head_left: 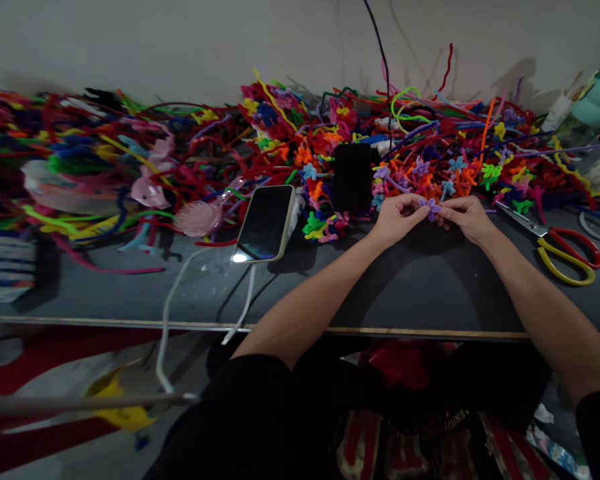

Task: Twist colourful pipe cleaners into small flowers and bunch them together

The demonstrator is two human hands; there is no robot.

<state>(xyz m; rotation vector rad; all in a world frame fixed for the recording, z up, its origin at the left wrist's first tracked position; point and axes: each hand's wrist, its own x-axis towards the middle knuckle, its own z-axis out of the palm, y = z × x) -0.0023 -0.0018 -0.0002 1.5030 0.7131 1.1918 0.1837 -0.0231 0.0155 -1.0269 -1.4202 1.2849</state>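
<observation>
A small purple pipe-cleaner flower (pixel 431 209) is pinched between my two hands above the dark table, in front of the coloured heap. My left hand (pixel 401 217) grips it from the left with thumb and fingers. From the right, my right hand (pixel 466 217) holds its other side, fingers closed; a thin purple stem end pokes out past that hand. Just behind lie several finished-looking pipe-cleaner flowers (pixel 421 167) in purple, orange and blue. Scissors (pixel 550 233) with one red and one yellow handle lie to the right of my right hand.
A black phone-like slab (pixel 352 177) stands left of my hands. Farther left are a propped phone (pixel 265 223) with a white cable (pixel 167 307) and a pink hairbrush (pixel 199 219). Loose pipe cleaners (pixel 205 143) pile along the wall. The table's front edge (pixel 405 331) runs below my forearms.
</observation>
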